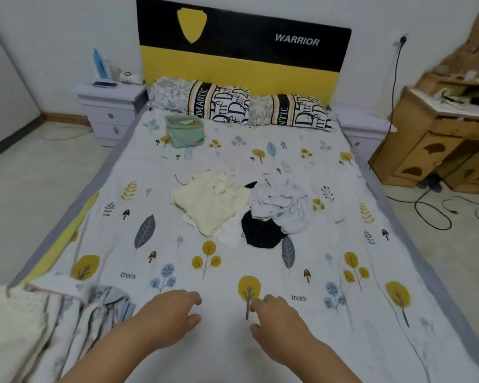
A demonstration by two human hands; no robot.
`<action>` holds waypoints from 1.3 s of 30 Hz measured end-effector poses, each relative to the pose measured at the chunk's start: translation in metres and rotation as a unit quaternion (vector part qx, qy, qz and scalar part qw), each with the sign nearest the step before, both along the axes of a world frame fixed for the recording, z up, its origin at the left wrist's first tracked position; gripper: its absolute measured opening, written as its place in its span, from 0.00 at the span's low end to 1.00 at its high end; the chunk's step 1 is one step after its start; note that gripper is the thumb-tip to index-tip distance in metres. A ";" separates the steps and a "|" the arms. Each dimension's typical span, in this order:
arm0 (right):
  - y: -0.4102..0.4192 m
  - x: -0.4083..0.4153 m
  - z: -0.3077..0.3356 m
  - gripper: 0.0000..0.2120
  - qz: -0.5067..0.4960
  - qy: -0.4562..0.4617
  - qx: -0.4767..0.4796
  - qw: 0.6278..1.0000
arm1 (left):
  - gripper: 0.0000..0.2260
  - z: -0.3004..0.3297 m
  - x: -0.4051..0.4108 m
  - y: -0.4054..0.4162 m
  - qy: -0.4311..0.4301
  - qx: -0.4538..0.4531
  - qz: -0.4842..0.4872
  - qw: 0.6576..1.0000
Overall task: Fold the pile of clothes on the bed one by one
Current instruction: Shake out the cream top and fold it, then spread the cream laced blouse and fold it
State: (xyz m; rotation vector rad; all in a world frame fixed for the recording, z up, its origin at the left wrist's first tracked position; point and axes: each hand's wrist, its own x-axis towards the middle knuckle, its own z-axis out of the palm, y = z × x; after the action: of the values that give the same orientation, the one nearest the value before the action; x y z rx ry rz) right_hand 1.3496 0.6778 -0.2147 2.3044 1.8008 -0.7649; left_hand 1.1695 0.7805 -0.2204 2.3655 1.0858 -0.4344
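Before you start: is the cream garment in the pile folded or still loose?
Loose. The cream garment lies crumpled and uneven beside the other clothes; neither hand touches it.

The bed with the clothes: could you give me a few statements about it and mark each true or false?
1. Both hands, left hand and right hand, hold a shirt. False: they hold nothing and hover over the sheet.
2. The pile of clothes lies mid-bed, unfolded. True.
3. A black garment lies in the pile. True.
4. The green basket sits on the floor. False: it sits on the bed near the pillows.
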 end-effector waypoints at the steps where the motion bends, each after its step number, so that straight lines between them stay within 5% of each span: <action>1: -0.001 0.013 -0.005 0.17 0.000 -0.005 -0.004 1.000 | 0.17 -0.004 0.011 0.000 -0.001 -0.008 0.005 1.000; 16: 0.123 0.094 -0.128 0.17 0.005 -0.037 -0.010 0.999 | 0.15 -0.116 0.087 0.110 0.023 0.051 0.086 0.995; 19: 0.174 0.092 -0.164 0.20 -0.004 -0.051 0.096 0.994 | 0.15 -0.158 0.101 0.150 0.034 0.072 0.120 0.990; 34: 0.323 0.081 -0.297 0.36 0.058 -0.086 0.129 0.986 | 0.41 -0.305 0.148 0.298 -0.007 0.163 0.142 0.976; 39: 0.345 0.078 -0.317 0.34 0.091 -0.076 0.063 0.991 | 0.20 -0.313 0.145 0.308 -0.035 0.181 0.108 0.977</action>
State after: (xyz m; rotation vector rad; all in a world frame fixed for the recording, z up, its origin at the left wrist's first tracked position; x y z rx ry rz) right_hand 1.4272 1.0230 -0.5322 2.1632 2.0035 -0.4473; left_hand 1.3149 1.0883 -0.5338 2.5051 1.4720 -0.0774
